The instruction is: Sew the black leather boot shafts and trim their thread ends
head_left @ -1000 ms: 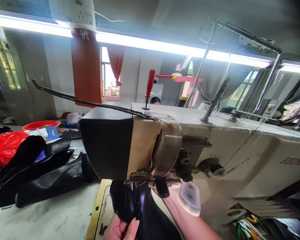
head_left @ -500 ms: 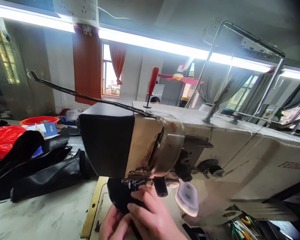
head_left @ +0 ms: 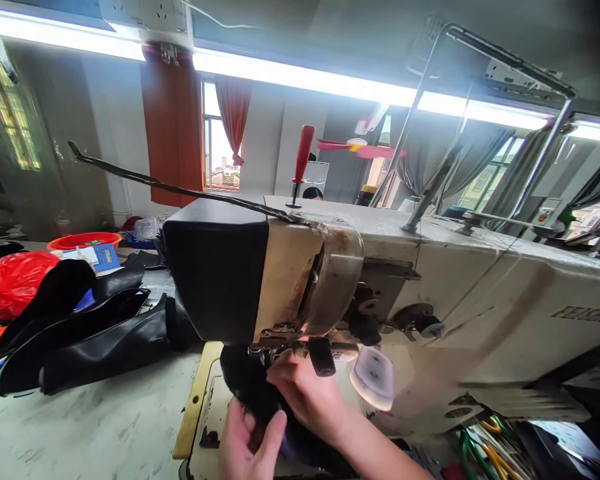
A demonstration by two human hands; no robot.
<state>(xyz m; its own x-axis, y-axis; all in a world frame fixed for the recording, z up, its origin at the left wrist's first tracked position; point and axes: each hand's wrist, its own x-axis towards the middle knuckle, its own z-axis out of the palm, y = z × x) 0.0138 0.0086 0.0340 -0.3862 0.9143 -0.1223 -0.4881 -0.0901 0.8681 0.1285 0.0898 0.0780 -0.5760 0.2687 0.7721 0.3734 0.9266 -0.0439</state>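
Far to our left a heap of black leather pieces (head_left: 85, 340) lies on the worktable (head_left: 105, 433), with a red plastic bag (head_left: 10, 283) and an orange basin (head_left: 83, 240) behind it, all well apart from our hands.

Moving in, our left hand (head_left: 247, 443) comes up from the bottom edge and pinches the near edge of the black leather workpiece (head_left: 253, 390), thumb on top and fingers curled beneath it (a closed, firm pinch, so far as we can see).

The workpiece sits on the machine bed directly under the head of the sewing machine (head_left: 330, 287), its far end tucked up beneath the presser foot (head_left: 265, 352). Its long axis runs from our left hand away and slightly up toward the needle area, so the piece lies ahead of the left grip.

Just to the right, our right hand (head_left: 305, 393) rests on top of the same piece, fingers bent and pressing it at the foot; it is the nearer hand to the needle. Whether it actually grips the leather or only holds it down, we cannot tell.

Further right a white knee-lift pad (head_left: 373, 377) hangs below the machine arm, and coloured scissors handles (head_left: 485, 447) show at the lower right.
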